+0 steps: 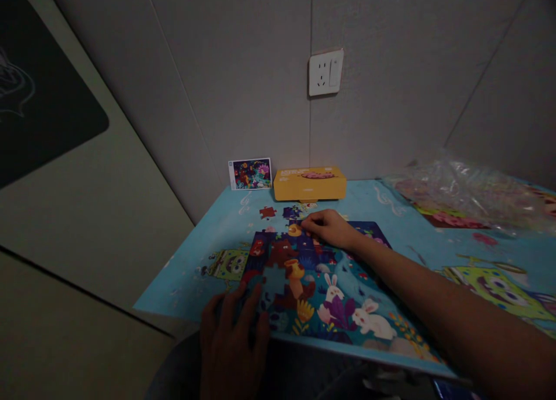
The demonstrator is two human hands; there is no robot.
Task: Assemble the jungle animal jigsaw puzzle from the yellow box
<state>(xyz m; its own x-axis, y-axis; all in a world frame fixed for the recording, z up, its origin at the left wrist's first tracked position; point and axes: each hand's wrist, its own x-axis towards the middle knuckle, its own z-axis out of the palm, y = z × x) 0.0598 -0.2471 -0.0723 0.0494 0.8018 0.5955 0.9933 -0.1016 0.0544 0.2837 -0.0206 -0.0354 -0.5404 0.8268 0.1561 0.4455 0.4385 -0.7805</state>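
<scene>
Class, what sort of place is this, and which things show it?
Probably a play corner in a home: a blue table with cartoon prints, a partly assembled animal jigsaw, and a wall socket above.

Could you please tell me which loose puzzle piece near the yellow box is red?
The leftmost piece, nearest the picture card; the dark blue piece lies to its right.

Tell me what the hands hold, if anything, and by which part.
Right hand: fingertips at the right edge of an orange-patterned puzzle piece, though gripped or merely touched cannot be told. Left hand: nothing visibly held.
</scene>
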